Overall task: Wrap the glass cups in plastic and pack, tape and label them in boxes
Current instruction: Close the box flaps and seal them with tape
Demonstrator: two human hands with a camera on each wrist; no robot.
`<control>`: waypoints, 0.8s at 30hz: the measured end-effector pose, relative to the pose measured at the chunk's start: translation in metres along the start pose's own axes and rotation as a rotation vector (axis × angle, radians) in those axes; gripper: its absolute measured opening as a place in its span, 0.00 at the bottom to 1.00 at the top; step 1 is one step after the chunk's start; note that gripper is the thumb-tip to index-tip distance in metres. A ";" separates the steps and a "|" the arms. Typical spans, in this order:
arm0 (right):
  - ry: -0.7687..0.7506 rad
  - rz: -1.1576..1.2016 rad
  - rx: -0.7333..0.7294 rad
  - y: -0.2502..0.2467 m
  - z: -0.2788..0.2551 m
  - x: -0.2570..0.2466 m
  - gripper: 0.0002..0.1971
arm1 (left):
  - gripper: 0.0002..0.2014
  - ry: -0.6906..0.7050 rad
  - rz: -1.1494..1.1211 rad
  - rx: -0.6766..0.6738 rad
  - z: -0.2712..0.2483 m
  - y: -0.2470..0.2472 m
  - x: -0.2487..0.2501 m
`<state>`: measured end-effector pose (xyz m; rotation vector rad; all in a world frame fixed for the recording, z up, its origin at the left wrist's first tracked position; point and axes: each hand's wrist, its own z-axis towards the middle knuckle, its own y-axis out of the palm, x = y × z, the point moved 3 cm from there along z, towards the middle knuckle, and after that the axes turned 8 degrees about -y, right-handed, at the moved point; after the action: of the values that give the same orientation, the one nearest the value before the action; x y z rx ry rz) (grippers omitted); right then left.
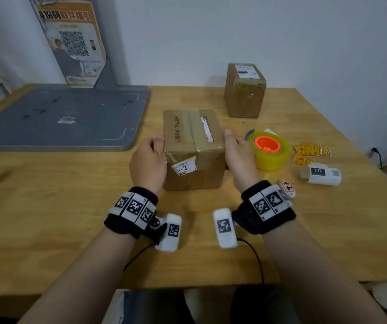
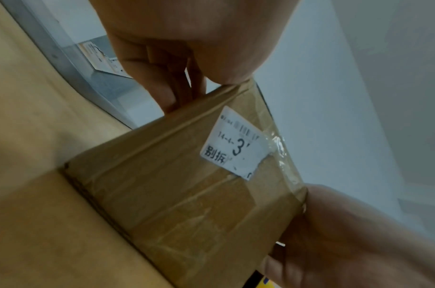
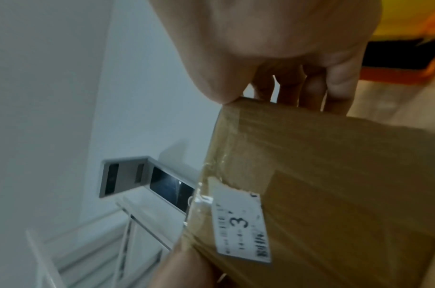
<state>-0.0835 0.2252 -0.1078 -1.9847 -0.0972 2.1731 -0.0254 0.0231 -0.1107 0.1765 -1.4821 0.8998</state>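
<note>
A closed cardboard box point(image 1: 193, 148) stands mid-table, brown tape running over its top. A torn white label point(image 1: 184, 166) marked "3" is stuck on its near face. My left hand point(image 1: 151, 157) grips the box's left side, thumb on the top edge and fingers point(image 2: 162, 93) down the side. My right hand point(image 1: 237, 153) grips the right side the same way, with its fingers point(image 3: 310, 91) behind the far edge. The box point(image 2: 186, 194) rests on the wood. A second taped box point(image 1: 244, 90) with a label on top stands at the back right. No glass cups are visible.
A yellow tape roll point(image 1: 269, 150) with an orange core lies just right of my right hand. Red-yellow stickers point(image 1: 309, 153), a white label roll point(image 1: 321, 174) and a small white tag point(image 1: 287, 188) lie further right. A grey platform point(image 1: 59, 115) covers the back left.
</note>
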 end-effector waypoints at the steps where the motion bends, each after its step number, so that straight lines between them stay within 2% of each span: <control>1: 0.023 0.039 -0.008 0.000 -0.003 0.002 0.33 | 0.22 0.015 0.017 0.007 -0.002 -0.001 -0.002; 6: 0.124 0.149 -0.075 0.003 -0.004 0.004 0.25 | 0.14 -0.042 -0.048 -0.077 0.001 0.001 -0.007; 9: 0.201 0.234 -0.076 0.011 0.003 0.008 0.30 | 0.15 -0.138 -0.125 -0.182 0.004 0.006 -0.009; 11: 0.225 0.279 -0.072 0.014 0.010 0.010 0.31 | 0.16 -0.147 -0.116 -0.223 0.008 0.009 -0.012; 15: 0.248 0.291 -0.097 0.011 0.016 0.009 0.23 | 0.13 -0.132 -0.078 -0.246 0.011 0.008 -0.009; 20: 0.205 0.209 -0.172 0.006 0.017 0.019 0.08 | 0.11 -0.138 -0.067 -0.225 0.015 0.009 -0.011; 22: 0.161 0.116 -0.193 0.007 0.018 0.020 0.07 | 0.10 -0.141 -0.047 -0.213 0.016 0.007 -0.013; 24: 0.050 0.011 -0.200 0.005 0.021 0.016 0.10 | 0.09 -0.169 -0.044 -0.219 0.015 0.003 -0.008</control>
<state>-0.1056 0.2252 -0.1226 -2.1470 -0.3085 2.1949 -0.0375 0.0124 -0.1168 0.1254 -1.7156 0.6946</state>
